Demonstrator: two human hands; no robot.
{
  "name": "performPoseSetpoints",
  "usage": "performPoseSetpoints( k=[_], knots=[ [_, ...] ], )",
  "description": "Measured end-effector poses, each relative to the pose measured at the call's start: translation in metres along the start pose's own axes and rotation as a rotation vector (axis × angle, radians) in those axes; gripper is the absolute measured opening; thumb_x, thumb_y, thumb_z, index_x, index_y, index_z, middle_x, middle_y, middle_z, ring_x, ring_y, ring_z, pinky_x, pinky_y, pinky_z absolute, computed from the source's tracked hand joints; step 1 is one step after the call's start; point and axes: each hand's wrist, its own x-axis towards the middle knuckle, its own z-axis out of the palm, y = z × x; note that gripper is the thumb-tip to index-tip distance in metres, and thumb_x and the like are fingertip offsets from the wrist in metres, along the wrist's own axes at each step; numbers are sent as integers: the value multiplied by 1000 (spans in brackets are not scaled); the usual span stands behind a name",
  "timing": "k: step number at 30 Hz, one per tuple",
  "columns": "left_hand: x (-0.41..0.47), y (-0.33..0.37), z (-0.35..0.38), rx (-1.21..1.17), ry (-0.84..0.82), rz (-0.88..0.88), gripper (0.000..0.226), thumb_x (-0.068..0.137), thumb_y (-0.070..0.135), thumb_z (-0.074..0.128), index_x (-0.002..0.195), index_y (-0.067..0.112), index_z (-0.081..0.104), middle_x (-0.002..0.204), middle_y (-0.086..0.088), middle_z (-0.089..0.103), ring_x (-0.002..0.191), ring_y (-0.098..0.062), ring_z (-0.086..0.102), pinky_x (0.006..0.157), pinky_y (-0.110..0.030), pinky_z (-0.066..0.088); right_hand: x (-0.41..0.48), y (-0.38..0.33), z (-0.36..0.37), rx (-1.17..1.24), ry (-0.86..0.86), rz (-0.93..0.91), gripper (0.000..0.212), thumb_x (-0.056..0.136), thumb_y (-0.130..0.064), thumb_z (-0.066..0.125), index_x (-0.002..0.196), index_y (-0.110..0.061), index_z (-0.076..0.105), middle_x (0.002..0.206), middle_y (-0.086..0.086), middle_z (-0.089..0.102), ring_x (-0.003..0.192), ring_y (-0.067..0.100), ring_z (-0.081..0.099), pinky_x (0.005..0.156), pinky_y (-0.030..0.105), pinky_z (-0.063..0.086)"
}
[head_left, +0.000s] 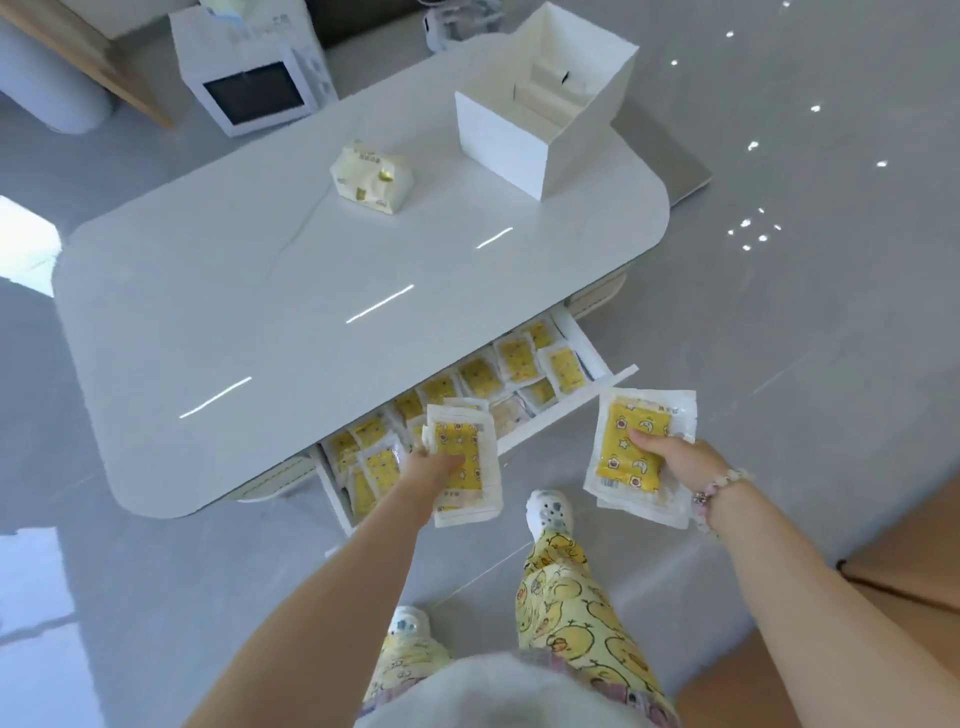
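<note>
An open drawer (563, 410) under the white table top (291, 291) is filled with several yellow-and-white packets (517, 358). My left hand (428, 462) grips a small stack of these packets (467, 483) above the drawer's left part. My right hand (670, 460) holds another stack of the same packets (631, 441) just right of the drawer front, over the floor. A beaded bracelet (719, 491) sits on my right wrist.
On the table stand an open white box (498, 150) with cream items inside and a cream tissue pack (371, 179). A white carton with a dark window (254, 93) is on the floor behind. Brown cardboard (904, 561) lies at right. My feet stand by the drawer.
</note>
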Motion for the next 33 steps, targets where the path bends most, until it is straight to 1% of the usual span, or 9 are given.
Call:
performPoseSetpoints(
  k=[3, 9, 11, 15, 21, 24, 27, 30, 33],
  knots=[
    [20, 4, 17, -158, 103, -66, 25, 88, 4, 62, 112, 10, 54, 89, -7, 62, 92, -29, 60, 83, -43, 49, 50, -14, -13, -51, -60, 56, 85, 30, -66, 83, 102, -22, 71, 101, -2, 73, 101, 25, 66, 94, 46, 50],
    [79, 12, 44, -311, 161, -193, 33, 87, 8, 65, 117, 3, 56, 108, -13, 64, 98, -29, 62, 91, -45, 50, 116, -39, 13, -105, -118, 84, 36, 76, -36, 74, 105, -15, 68, 98, -1, 71, 96, 19, 64, 89, 36, 48],
    [106, 12, 52, -324, 173, -190, 32, 87, 10, 65, 117, 5, 55, 107, -11, 63, 99, -28, 62, 92, -42, 50, 141, -38, 22, -125, -151, 87, 30, 81, -35, 71, 104, -16, 67, 95, -5, 69, 89, 13, 62, 74, 30, 46],
    [173, 10, 65, -289, 213, -169, 30, 87, 16, 66, 114, 9, 55, 111, -10, 63, 104, -27, 62, 95, -40, 50, 200, -24, 37, -124, -137, 93, 43, 70, -44, 76, 104, -20, 69, 100, -4, 72, 98, 19, 65, 81, 32, 53],
    [260, 6, 81, -207, 216, -151, 52, 88, 25, 64, 134, 10, 43, 110, -2, 56, 98, -19, 55, 84, -28, 45, 269, -9, 51, -122, -179, 124, 28, 82, -35, 67, 107, -20, 67, 100, -2, 72, 90, 19, 66, 30, 11, 39],
    [285, 7, 95, -191, 202, -113, 68, 88, 24, 65, 144, 9, 29, 109, -3, 55, 110, -21, 54, 97, -31, 45, 300, -5, 60, -182, -204, 116, 31, 77, -39, 72, 104, -22, 70, 99, -4, 74, 91, 19, 70, 47, 24, 55],
    [298, 7, 111, -174, 160, -89, 60, 88, 22, 67, 138, 8, 37, 85, 5, 49, 90, -16, 53, 88, -26, 46, 319, -11, 68, -268, -204, 70, 43, 59, -52, 77, 94, -27, 73, 94, -9, 74, 98, 25, 69, 55, 28, 47],
    [305, 4, 123, -118, 110, -57, 51, 83, 21, 72, 128, 9, 51, 99, 2, 59, 96, -16, 58, 81, -22, 44, 331, -22, 71, -305, -233, 7, 32, 71, -50, 72, 87, -23, 69, 73, -16, 73, 80, 11, 72, 69, 38, 59],
    [309, 1, 130, -80, 120, -72, 32, 83, 24, 72, 109, 15, 55, 78, 8, 50, 85, -12, 49, 79, -19, 38, 334, -25, 69, -339, -170, 28, 63, 41, -64, 81, 92, -28, 75, 92, -11, 74, 106, 30, 65, 91, 54, 50]
  ],
)
